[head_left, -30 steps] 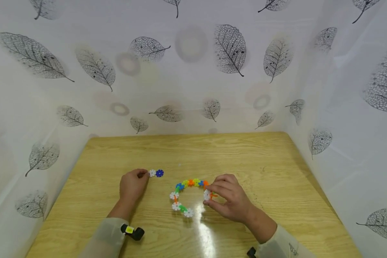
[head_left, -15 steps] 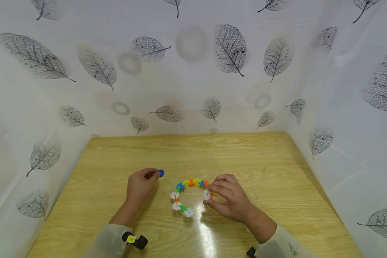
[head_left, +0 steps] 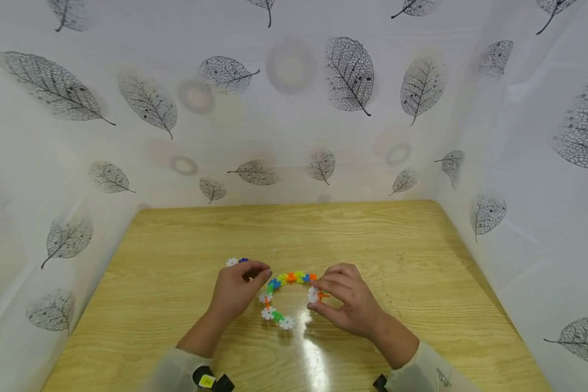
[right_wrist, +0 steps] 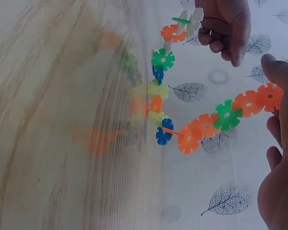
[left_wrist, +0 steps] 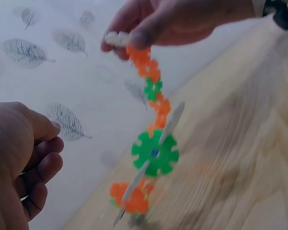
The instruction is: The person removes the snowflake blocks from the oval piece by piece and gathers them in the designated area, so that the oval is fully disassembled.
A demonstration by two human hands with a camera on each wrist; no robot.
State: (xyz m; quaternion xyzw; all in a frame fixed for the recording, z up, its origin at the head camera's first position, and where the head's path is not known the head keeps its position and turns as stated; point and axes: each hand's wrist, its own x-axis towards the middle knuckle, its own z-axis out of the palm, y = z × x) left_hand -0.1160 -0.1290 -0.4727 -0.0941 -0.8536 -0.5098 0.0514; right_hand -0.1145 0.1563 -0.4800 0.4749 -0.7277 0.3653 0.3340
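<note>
A curved chain of interlocking plastic snowflake discs (head_left: 290, 277), in white, green, blue, yellow and orange, forms an open ring on the table. My right hand (head_left: 350, 299) pinches the white disc at the chain's right end between thumb and fingers. In the left wrist view, the right hand (left_wrist: 168, 24) holds the chain's top, with orange and green discs (left_wrist: 153, 88) hanging below. My left hand (head_left: 240, 288) is beside the ring's far left part. Its fingers look loosely bent in the left wrist view, and nothing shows between the thumb (left_wrist: 45, 125) and fingers.
A loose white disc (head_left: 232, 262) and a dark blue disc (head_left: 243, 260), partly hidden by the left hand, lie behind it on the wooden table (head_left: 372, 234). Leaf-patterned curtains (head_left: 289, 136) stand around the table's back and sides.
My left hand has moved right, away from the loose white disc and past the blue one, up to the chain. Both loose discs stay put. The right hand has barely moved.
</note>
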